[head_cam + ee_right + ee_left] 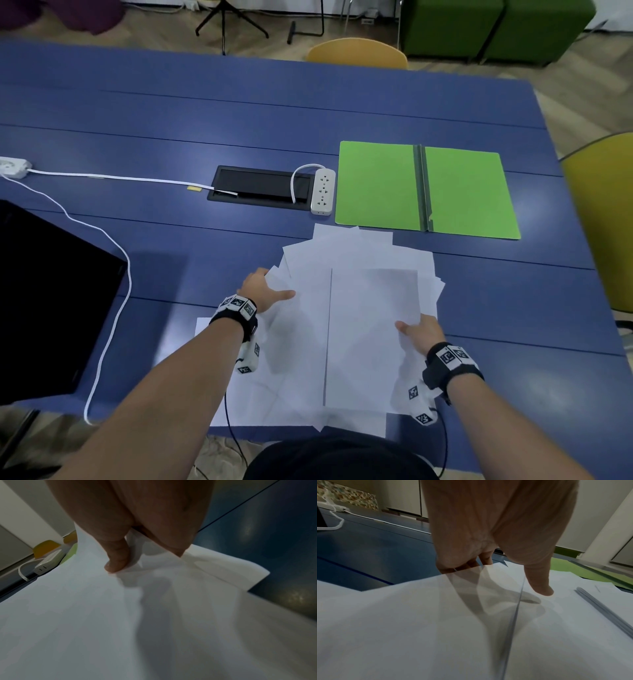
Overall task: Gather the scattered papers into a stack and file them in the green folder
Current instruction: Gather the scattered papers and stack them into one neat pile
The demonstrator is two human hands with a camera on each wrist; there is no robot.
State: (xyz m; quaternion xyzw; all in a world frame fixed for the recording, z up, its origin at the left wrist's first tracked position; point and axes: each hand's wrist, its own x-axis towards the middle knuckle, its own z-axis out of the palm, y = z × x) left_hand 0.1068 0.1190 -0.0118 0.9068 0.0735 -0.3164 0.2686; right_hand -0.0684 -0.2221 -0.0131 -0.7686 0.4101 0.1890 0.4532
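A loose, fanned pile of white papers [356, 308] lies near the front of the blue table [205, 120]. My left hand [263, 289] grips the pile's left edge, thumb [539, 582] on top and fingers under the sheets. My right hand [419, 334] pinches the papers [120, 615] at the lower right, thumb [116, 561] pressed on the top sheet. The green folder [424, 190] lies open and flat just beyond the pile, to the right. One more sheet [205, 329] shows under my left forearm.
A white power strip [322, 192] sits left of the folder beside a black cable hatch [260, 188]. A white cord [102, 240] runs across the left side. A black laptop [44, 301] stands at the front left. Chairs [603, 222] flank the table's far and right sides.
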